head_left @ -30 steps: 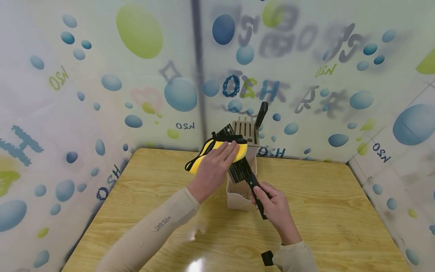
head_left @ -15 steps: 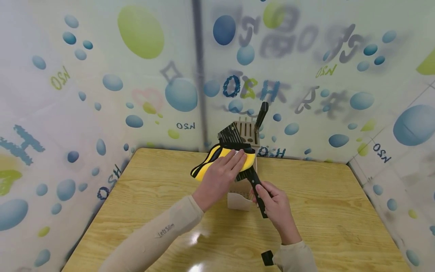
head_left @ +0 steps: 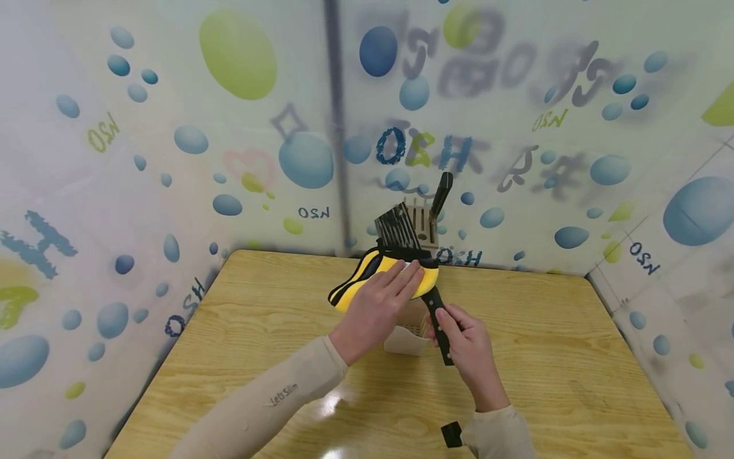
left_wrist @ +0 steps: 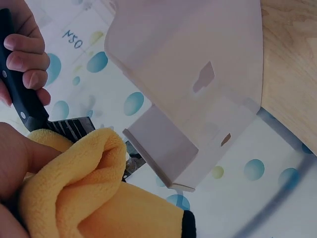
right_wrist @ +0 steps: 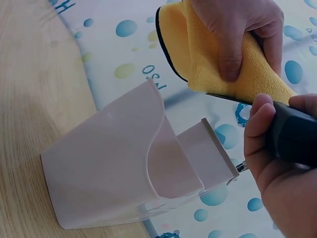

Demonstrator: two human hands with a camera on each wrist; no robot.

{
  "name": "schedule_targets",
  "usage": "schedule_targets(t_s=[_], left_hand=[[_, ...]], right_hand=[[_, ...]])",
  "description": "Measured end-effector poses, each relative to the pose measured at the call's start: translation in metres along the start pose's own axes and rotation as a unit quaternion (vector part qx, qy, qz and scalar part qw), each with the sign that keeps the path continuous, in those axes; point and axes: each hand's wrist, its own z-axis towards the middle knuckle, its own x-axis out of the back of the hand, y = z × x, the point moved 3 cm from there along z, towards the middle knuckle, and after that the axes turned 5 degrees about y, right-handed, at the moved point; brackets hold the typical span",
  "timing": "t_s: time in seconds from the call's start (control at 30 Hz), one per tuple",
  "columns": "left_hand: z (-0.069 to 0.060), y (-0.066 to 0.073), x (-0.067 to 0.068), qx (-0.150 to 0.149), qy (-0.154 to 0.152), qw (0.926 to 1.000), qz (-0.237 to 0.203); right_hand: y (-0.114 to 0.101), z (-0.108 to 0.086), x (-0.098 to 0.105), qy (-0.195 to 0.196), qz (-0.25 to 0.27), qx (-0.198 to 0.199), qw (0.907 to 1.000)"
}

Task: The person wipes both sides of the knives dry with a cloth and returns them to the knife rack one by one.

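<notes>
My right hand (head_left: 467,344) grips the riveted black handle of a broad kitchen knife (head_left: 397,228), its dark, streaked blade slanting up and away to the left. A yellow cloth with black edging (head_left: 358,280) is folded over the blade near the handle. My left hand (head_left: 375,306) holds that cloth, fingers laid across the top; in the right wrist view its thumb (right_wrist: 231,64) presses from the other side. The blade's far end shows beyond the cloth, while the part under it is hidden. Both hands are above the table, in front of a pale knife holder (head_left: 406,342).
A second black-handled tool (head_left: 441,194) stands in the holder's slotted top (head_left: 423,223). The holder rests on a wood-grain table (head_left: 545,357), partly hidden behind my hands. Bubble-patterned walls (head_left: 504,127) enclose the table at the back and sides.
My left hand and the cloth have slid down the blade toward the handle, rightward and nearer to me, baring more of the blade's far end. The right hand stays nearly still.
</notes>
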Motion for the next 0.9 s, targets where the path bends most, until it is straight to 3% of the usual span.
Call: schedule_targets(t_s=[0.43, 0.9], left_hand=[[-0.003, 0.001, -0.002, -0.001, -0.004, 1.0000, 0.002], [-0.001, -0.015, 0.000, 0.015, -0.012, 0.9998, 0.006]], right_hand=[[-0.005, -0.002, 0.003, 0.011, 0.015, 0.005, 0.9998], [-0.004, -0.001, 0.006, 0.000, 0.009, 0.005, 0.9999]])
